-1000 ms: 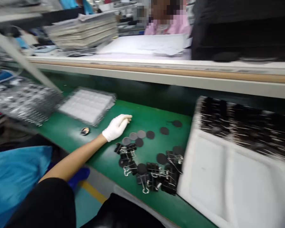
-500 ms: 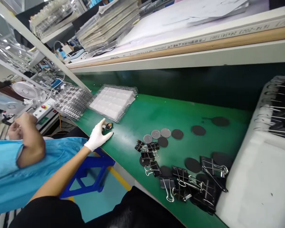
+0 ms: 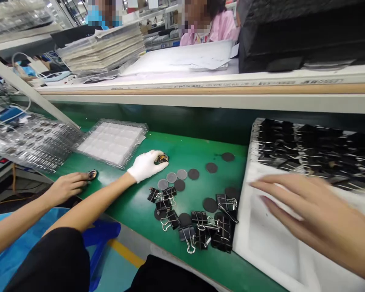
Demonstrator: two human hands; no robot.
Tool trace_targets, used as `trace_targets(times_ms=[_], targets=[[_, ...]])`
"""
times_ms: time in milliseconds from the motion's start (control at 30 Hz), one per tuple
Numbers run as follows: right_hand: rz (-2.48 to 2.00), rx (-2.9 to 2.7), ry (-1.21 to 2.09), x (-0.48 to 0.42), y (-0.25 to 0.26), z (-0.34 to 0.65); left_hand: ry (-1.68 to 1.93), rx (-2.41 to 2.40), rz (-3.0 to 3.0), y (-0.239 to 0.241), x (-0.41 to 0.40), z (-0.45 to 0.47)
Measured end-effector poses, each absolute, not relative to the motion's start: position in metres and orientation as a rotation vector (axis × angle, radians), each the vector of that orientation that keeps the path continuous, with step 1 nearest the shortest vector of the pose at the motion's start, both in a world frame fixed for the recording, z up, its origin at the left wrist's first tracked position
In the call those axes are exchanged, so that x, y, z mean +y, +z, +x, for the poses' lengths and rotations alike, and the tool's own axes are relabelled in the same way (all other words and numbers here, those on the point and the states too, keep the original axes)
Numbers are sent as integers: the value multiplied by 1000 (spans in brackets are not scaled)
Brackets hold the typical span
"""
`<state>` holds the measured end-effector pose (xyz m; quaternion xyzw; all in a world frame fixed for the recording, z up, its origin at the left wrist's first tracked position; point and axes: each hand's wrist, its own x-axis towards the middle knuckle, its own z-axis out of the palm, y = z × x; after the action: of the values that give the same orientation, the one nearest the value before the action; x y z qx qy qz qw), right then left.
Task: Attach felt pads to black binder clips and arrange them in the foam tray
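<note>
Pinching a small round piece [image 3: 162, 158] in gloved fingertips, left hand [image 3: 146, 165] lies low on the green bench [image 3: 197, 148], fingers closed on the piece. Piece is at bench level, just left of the discs; can't tell if it is lifted or touching. It looks dark with a shiny rim.

Grey discs [image 3: 172, 177] form a short row just right of the glove. Black discs [image 3: 211, 167] are scattered past them and down toward the clips. Binder clips [image 3: 197, 229] sit in a loose pile near the bench's front edge, some lying on black discs.

Right hand [image 3: 316, 221] is bare, fingers spread apart, holding nothing, flat over the white foam tray [image 3: 261, 243]. Contact with the foam is unclear because the hand is blurred. Foam tray sits at the right of the bench, its near corner against the clip pile. Its far part is packed with rows of black clips [image 3: 310, 146].

Clear blister tray [image 3: 111, 140] with white pockets is just behind the left hand. Second clear tray [image 3: 36, 140] with small parts is further left.

Co-worker's hand [image 3: 67, 186], bare, is at the bench's left end, fingertips on a second piece [image 3: 92, 174], blue sleeve below it.

Shelf [image 3: 200, 87] above the bench carries a paper stack [image 3: 101, 48], loose sheets [image 3: 185, 59] and a black case [image 3: 307, 36]. Two people sit behind the shelf.
</note>
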<state>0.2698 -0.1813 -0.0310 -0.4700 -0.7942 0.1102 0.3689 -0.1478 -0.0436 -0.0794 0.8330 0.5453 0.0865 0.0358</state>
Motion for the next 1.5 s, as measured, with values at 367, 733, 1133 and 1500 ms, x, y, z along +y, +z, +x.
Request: trace_targets(times_ms=[367,733,1133,1500], targets=[[-1428,-2438,559,-50,-58,179,292,1161,2731,-81,5,-82],[-1513,-1766,755,-14,-92,149,414,1189,2552,-86,3,-77],[-1636,-1874,674,-21,-70,154,283,1289,2770,-81,-4,-52],[-1869,-2953,770,-138,27,184,232,987,2852,-84,3,-61]])
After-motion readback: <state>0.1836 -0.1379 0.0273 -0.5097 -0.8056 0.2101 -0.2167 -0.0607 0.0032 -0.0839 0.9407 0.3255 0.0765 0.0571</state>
